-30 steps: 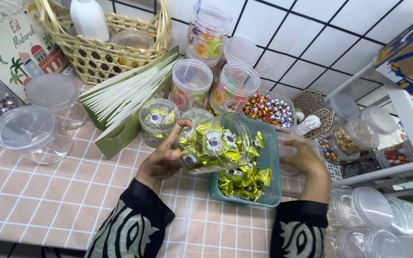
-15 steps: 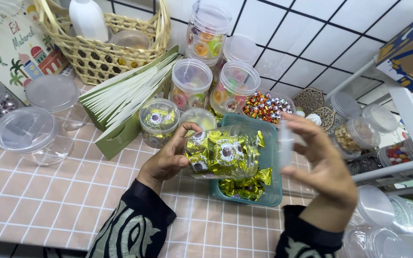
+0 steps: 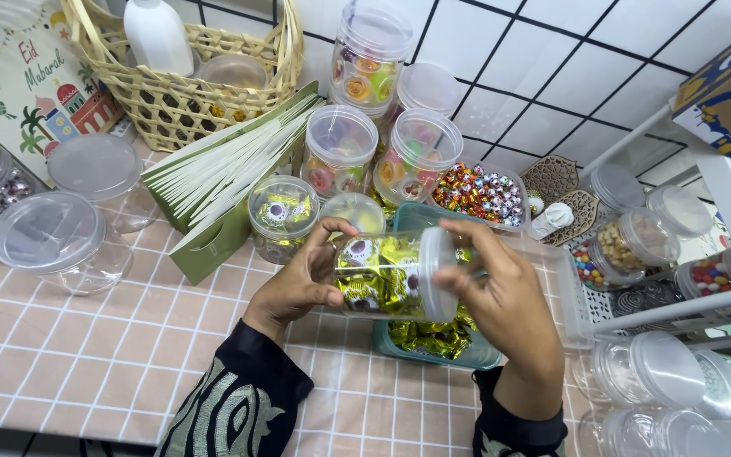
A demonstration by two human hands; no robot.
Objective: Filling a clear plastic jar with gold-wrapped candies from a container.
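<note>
Above the teal tray, held sideways between both hands: clear jar packed with gold-wrapped candies. Left hand curled around the jar's base, thumb under, fingers over. Right hand cupped over the lid, fingers wrapped round its rim, wrist bent inward.

The held jar hides most of the teal tray beneath

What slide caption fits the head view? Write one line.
Left hand holds a clear jar of gold-wrapped candies sideways while right hand grips its lid above a teal tray.
</note>
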